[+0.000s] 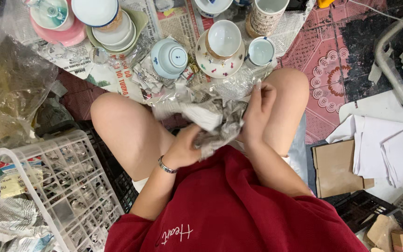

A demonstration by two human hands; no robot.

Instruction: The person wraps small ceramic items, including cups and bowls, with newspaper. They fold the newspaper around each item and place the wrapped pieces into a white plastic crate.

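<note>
The crumpled newspaper bundle lay between the person's knees, its long axis running from upper left down to lower right, and both hands were closed on it. The left hand gripped its lower near edge while the right hand pinched its far right end, fingers curled. Bowls stood just beyond on the newspaper-covered floor.
</note>
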